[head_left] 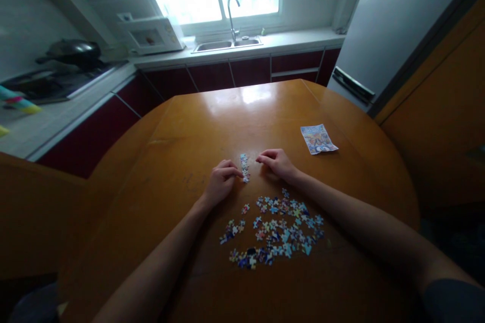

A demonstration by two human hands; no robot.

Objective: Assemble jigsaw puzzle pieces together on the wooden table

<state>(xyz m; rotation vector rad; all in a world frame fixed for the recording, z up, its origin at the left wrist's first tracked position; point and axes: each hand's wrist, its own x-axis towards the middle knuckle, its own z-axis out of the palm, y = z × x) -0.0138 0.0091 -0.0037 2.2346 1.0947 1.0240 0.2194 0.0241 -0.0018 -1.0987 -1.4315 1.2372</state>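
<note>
A narrow strip of joined jigsaw pieces (244, 167) lies on the wooden table, running away from me. My left hand (223, 180) rests at its left side, index finger stretched out so that the tip touches the strip's near end; the other fingers are loosely bent. To the right of the strip, and apart from it, my right hand (277, 163) is held low over the table with thumb and index finger pinched together. Whatever sits at those fingertips is too small to make out. Loose jigsaw pieces (285, 234) are spread nearer to me, between my forearms.
A creased printed picture sheet (318, 139) lies on the table (212, 131) at the right. Beyond the table stand a counter with a sink (214, 46), a microwave (151, 35) and a stove with a pan (74, 51). A fridge (394, 25) stands at the right.
</note>
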